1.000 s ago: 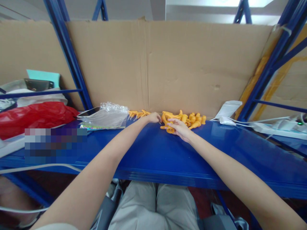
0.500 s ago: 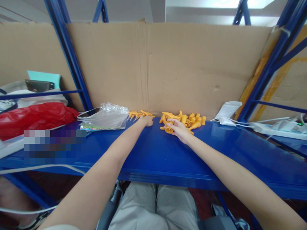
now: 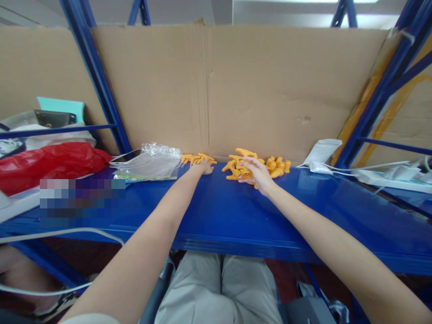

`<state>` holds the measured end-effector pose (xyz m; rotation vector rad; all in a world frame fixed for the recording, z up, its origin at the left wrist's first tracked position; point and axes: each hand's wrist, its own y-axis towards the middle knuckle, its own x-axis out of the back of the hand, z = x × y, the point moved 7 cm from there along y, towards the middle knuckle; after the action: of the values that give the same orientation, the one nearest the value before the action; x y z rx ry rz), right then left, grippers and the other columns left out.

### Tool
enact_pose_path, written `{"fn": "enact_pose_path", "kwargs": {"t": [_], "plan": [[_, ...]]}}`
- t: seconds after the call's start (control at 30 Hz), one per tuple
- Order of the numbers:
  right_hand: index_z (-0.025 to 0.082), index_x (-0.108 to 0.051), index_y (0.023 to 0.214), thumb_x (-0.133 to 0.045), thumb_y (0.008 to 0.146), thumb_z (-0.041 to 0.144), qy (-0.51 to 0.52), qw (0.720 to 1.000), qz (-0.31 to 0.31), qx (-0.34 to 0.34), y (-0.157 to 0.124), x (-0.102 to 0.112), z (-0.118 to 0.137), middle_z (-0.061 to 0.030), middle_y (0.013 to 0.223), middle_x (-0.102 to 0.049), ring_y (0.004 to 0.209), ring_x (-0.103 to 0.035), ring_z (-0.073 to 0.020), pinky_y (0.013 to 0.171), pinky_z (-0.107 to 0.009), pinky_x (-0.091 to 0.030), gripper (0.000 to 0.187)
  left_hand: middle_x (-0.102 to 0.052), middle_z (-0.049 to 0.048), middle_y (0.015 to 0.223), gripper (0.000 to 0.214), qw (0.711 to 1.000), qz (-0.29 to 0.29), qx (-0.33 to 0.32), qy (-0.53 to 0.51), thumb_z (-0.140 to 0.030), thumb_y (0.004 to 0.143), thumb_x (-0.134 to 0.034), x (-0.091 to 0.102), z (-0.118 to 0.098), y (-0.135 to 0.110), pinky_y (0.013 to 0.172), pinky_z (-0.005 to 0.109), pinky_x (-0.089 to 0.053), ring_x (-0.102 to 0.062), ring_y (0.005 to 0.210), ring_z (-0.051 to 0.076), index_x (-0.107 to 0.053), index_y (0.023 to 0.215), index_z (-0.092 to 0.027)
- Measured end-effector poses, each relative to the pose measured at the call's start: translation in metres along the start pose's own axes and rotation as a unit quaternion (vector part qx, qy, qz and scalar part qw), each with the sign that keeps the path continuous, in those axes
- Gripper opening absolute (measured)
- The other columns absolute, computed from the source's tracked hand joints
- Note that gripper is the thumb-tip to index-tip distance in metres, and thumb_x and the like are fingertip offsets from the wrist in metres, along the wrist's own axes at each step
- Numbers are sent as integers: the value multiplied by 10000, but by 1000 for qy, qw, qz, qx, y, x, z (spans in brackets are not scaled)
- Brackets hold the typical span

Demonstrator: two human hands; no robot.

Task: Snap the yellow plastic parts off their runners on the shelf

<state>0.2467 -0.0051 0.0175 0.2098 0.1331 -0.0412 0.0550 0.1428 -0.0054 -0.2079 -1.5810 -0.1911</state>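
Note:
At the back of the blue shelf, my left hand [image 3: 206, 168] lies palm down beside a small group of orange plastic figures [image 3: 191, 159] with little metal chains. Its fingers look stretched out, though their tips are partly hidden. My right hand [image 3: 259, 174] is over a loose pile of orange plastic parts [image 3: 231, 168]. Its thumb and fingers are curved around a hollow orange plastic piece [image 3: 247, 173]. More orange pieces [image 3: 278, 166], rounded and stubby, lie just right of that hand.
Clear plastic bags [image 3: 151, 162] lie left of the figures, and a red bag [image 3: 57, 162] is farther left. A white packet [image 3: 322, 153] and a power strip [image 3: 381, 177] with cables are at right. Behind stands a cardboard panel [image 3: 253, 90] between blue posts.
My right hand has shifted slightly right and up over the pile, and some orange parts there have moved. My left hand has slid a little to the left beside the chained figures.

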Motion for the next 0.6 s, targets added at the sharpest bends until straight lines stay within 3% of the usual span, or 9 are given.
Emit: {"fn": "enact_pose_path", "kwargs": {"t": [0.1,0.23,0.3,0.37,0.47,0.53,0.6], "plan": [[259,-602,1124,-594,834,185,-44,999,-18,14,2,5,3,2,937,-710,441,-578,-83,384,-221,-469,299,-301,140,1621,551,1000,-14,14,-23,-311,937,-451,6,-7,-9,1198,478,-278,-280,1495,348,-476,1472,-180],[260,-559,1155,-675,769,145,-99,994,-30,22,4,8,6,42,743,-681,372,-512,-76,341,-192,-372,420,-479,169,1514,476,998,-45,20,-49,-227,910,-493,21,-16,-21,1156,436,-348,-424,1417,333,-572,1371,-136],[252,-539,1159,-686,763,134,-124,991,-41,18,3,9,7,66,649,-642,340,-482,-81,333,-201,-365,438,-526,156,1475,469,995,-80,19,-65,-204,911,-470,38,-21,-27,1141,437,-366,-466,1383,320,-572,1365,-147],[243,-532,1158,-691,769,143,-143,988,-47,24,4,10,8,84,586,-605,322,-460,-83,333,-206,-368,432,-492,117,1512,525,981,-161,7,-112,-179,903,-443,64,-26,-38,1163,428,-341,-426,1417,292,-513,1424,-177],[226,-559,1078,-729,753,192,-149,986,-47,62,7,13,12,66,614,-630,339,-464,-71,340,-197,-371,369,-422,89,1570,629,941,-262,-79,-199,-105,863,-397,98,-42,-60,1198,367,-297,-386,1446,225,-419,1490,-144],[213,-577,1008,-755,734,239,-148,983,-37,98,11,15,13,29,701,-682,377,-496,-66,353,-192,-393,328,-410,79,1579,668,930,-255,-160,-213,-76,829,-399,103,-58,-73,1200,339,-300,-397,1440,205,-410,1495,-132],[203,-598,977,-770,718,284,-157,979,-17,132,15,16,13,-11,801,-722,431,-548,-77,376,-201,-435,321,-449,71,1555,653,925,-222,-237,-195,-89,820,-429,94,-73,-86,1202,354,-308,-407,1438,209,-448,1469,-150]]}}
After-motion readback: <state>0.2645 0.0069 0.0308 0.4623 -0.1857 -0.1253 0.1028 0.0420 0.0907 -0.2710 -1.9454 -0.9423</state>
